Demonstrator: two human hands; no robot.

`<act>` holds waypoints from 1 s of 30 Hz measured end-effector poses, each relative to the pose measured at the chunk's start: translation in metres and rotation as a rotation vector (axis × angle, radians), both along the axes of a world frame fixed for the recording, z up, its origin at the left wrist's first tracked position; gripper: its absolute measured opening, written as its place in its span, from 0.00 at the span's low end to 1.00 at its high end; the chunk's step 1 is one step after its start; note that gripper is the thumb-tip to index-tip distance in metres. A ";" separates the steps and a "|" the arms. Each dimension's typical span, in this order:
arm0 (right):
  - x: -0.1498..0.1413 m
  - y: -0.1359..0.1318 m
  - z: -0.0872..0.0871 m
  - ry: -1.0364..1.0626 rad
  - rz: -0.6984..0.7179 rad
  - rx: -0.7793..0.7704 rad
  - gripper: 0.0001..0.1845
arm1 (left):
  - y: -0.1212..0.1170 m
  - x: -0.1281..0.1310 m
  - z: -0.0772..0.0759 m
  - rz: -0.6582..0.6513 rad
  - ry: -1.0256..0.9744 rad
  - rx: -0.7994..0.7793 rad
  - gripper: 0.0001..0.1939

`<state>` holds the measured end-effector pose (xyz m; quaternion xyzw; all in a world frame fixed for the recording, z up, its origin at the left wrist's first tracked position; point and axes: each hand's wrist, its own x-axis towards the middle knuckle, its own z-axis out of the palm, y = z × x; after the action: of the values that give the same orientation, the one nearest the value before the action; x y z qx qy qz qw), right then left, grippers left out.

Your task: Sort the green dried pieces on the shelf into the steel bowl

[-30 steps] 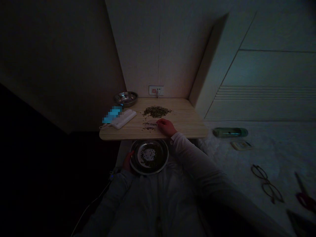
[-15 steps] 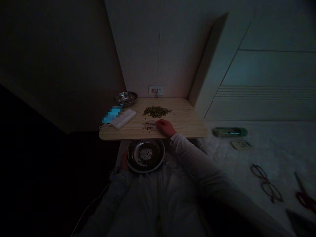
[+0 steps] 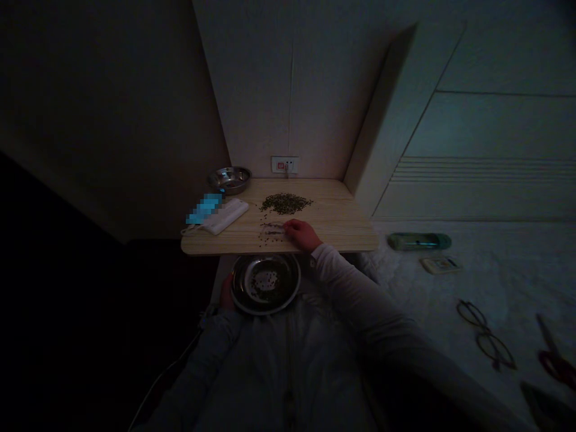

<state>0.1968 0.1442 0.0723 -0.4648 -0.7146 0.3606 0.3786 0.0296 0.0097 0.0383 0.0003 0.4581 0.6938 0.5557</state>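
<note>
My left hand (image 3: 226,293) grips the left rim of a round stainless steel bowl (image 3: 291,282), held just below the table's front edge. Small dark grains, perhaps beans, lie scattered on the bowl's bottom. My right hand (image 3: 303,234) is closed in a pinch on a thin, clear, flat piece (image 3: 273,228), its exact kind too dim to tell. This piece is low over the tabletop, among loose dark grains. Behind it a larger pile of greenish grains (image 3: 287,203) is spread on the wooden table (image 3: 337,210).
At the table's left are a second steel bowl (image 3: 230,180), a blurred-out lit screen (image 3: 204,209) and a white power strip (image 3: 227,216). On the bed to the right lie a green bottle-like object (image 3: 418,241), a small box (image 3: 441,264), glasses (image 3: 486,333) and scissors (image 3: 555,360).
The clear piece in my right hand has shifted slightly toward me, and some loose grains near it lie closer to the table's front edge. My left hand and the bowl have stayed put.
</note>
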 end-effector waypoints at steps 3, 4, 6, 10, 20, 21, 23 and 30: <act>0.000 -0.002 0.001 0.014 0.029 -0.015 0.09 | 0.001 -0.002 -0.003 -0.023 0.002 0.006 0.10; 0.000 -0.002 0.001 0.031 0.032 -0.022 0.09 | 0.001 -0.002 -0.003 -0.017 0.007 -0.001 0.10; 0.001 -0.001 0.000 0.065 0.027 -0.031 0.09 | 0.002 -0.003 -0.003 0.001 0.015 -0.007 0.10; 0.001 0.001 -0.003 0.100 0.022 -0.044 0.09 | 0.002 -0.002 0.002 -0.005 -0.004 -0.014 0.13; 0.002 -0.004 0.000 -0.054 0.045 0.031 0.10 | 0.003 -0.001 0.002 0.022 0.002 -0.006 0.13; 0.002 -0.004 0.000 -0.070 0.048 0.032 0.11 | 0.003 -0.001 0.002 0.023 0.004 -0.011 0.13; 0.001 -0.005 0.001 -0.094 0.058 0.032 0.11 | 0.002 -0.001 0.003 0.013 0.001 -0.020 0.14; 0.001 -0.011 0.004 -0.098 0.092 -0.019 0.12 | 0.002 0.001 0.004 -0.008 -0.004 -0.006 0.13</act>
<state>0.1976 0.1336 0.0762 -0.4521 -0.7494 0.3613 0.3216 0.0309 0.0114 0.0428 -0.0010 0.4589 0.6901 0.5596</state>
